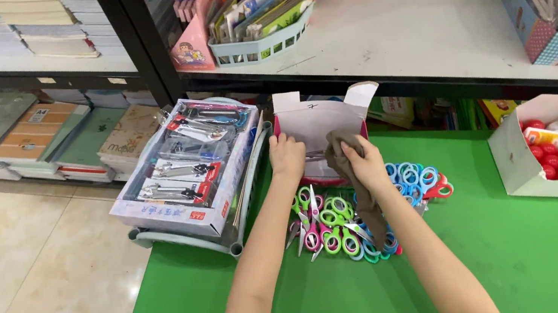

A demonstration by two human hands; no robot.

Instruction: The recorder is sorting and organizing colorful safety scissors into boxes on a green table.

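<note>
The green flat counter [526, 258] lies bare toward its near edge. At its far edge stands the open white cardboard box [319, 123]; the left hand [287, 156] clasps its wall, the right hand [366, 164] pinches a brown cloth [350, 159]. Colourful plastic-handled scissors [341, 226] lie heaped just below.

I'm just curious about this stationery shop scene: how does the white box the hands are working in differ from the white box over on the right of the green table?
The box at the hands has pink sides and looks nearly empty; the left hand steadies it while the right hand holds a brown cloth in it. The right-hand box stands untouched, full of red-capped glue bottles. Both are open-topped and sit on the green table.
</note>
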